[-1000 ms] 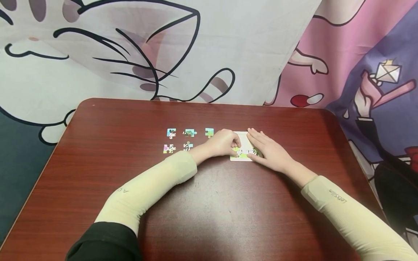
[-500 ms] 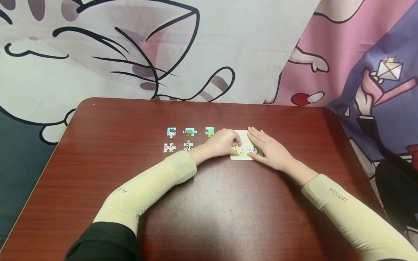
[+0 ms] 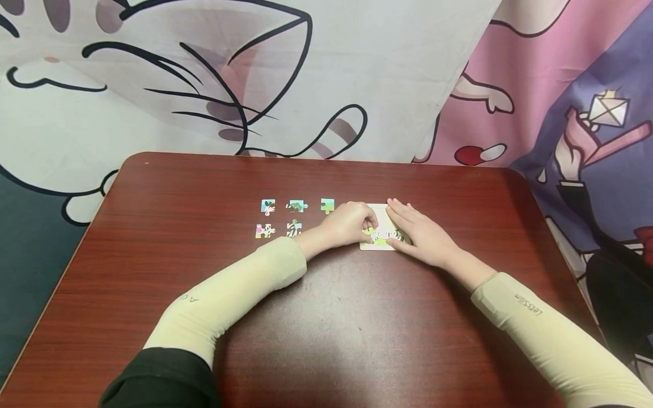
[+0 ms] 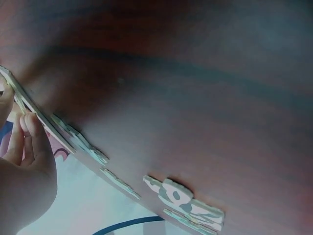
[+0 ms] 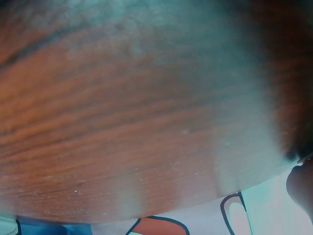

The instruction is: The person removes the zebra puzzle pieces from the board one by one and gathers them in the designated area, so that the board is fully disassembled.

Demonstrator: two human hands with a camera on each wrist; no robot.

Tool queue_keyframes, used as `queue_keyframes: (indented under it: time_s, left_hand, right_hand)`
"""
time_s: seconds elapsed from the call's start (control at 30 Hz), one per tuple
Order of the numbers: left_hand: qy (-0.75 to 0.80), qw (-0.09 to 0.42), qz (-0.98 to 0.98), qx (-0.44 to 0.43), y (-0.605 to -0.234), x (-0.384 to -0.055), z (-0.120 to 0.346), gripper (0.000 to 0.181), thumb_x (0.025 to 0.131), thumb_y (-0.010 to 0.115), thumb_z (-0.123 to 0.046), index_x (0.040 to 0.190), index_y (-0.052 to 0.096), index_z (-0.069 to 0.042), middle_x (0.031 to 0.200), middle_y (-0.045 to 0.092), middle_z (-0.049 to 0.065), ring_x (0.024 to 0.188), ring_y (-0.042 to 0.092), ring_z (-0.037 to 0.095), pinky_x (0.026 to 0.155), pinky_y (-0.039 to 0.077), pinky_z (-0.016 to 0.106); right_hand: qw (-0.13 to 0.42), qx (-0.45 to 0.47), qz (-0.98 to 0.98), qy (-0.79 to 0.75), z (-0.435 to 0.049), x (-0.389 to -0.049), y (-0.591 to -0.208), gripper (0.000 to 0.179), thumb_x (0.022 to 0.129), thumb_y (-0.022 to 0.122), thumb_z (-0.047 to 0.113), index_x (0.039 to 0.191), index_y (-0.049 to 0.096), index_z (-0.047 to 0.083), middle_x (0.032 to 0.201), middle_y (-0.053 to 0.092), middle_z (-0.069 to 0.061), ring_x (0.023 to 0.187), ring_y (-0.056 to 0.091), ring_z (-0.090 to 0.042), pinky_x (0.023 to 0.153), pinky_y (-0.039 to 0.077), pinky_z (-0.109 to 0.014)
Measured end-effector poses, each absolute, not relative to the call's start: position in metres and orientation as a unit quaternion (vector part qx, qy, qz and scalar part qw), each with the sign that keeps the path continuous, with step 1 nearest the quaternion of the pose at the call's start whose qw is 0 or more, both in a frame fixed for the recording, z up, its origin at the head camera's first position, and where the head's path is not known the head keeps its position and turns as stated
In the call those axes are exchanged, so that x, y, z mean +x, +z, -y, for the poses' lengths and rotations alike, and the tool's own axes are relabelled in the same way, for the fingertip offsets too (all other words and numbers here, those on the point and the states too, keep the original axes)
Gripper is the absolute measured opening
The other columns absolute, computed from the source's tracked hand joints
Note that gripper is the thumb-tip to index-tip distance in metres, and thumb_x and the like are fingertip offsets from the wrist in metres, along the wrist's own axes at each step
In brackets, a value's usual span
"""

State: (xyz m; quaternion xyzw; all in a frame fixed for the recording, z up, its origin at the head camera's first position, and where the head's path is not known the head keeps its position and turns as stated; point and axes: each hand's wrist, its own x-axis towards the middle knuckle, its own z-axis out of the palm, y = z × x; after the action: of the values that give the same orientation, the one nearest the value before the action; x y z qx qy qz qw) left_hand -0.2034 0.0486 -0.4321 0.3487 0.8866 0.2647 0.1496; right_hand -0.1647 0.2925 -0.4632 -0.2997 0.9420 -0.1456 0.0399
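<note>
Between both hands lies a small white puzzle board point(image 3: 380, 212) with green and white picture pieces along its near part. My left hand point(image 3: 349, 224) is over the board's left side, fingers curled, pinching a small green-and-white puzzle piece point(image 3: 368, 232) against it. In the left wrist view, the left hand's fingertips point(image 4: 30, 122) meet at the board's edge, and the piece is mostly hidden. My right hand point(image 3: 425, 238) rests along the board's right side with fingers straight. Only a dark bit of that hand point(image 5: 301, 188) shows in the right wrist view.
Left of the board, loose puzzle pieces lie in two rows, among them a top-left piece point(image 3: 267, 207), a top-right piece point(image 3: 327, 205) and a bottom-left piece point(image 3: 264, 231). Everything is on a brown wooden table point(image 3: 331, 340). A cartoon-printed cloth point(image 3: 388, 85) hangs behind it.
Almost nothing differs; the view has shifted very slightly. Both hands keep their places at the board, and the loose pieces lie as before.
</note>
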Motion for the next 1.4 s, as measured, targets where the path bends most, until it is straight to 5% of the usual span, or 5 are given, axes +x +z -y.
queue_keyframes:
  time_s: [0.43,1.4]
  left_hand:
    - [0.352,0.145,-0.863,0.331,-0.43,-0.205,-0.044,0.014,0.088,0.08,-0.001,0.101,0.081,-0.006,0.095,0.08,0.006,0.085,0.074,0.013,0.076,0.054,0.016]
    - [0.408,0.149,-0.851,0.294,-0.408,-0.208,-0.013,0.005,0.088,0.084,-0.011,0.092,0.085,-0.009,0.09,0.083,0.004,0.081,0.077,0.013,0.074,0.058,0.017]
  right_hand:
    - [0.036,-0.3,-0.943,-0.143,-0.294,-0.164,-0.465,0.079,0.101,0.071,0.035,0.162,0.037,-0.003,0.173,0.031,-0.019,0.162,0.029,-0.037,0.132,0.024,-0.055]
    - [0.042,-0.298,-0.944,-0.139,-0.293,-0.163,-0.465,0.082,0.1,0.07,0.039,0.163,0.036,-0.001,0.174,0.029,-0.017,0.163,0.027,-0.036,0.133,0.022,-0.053]
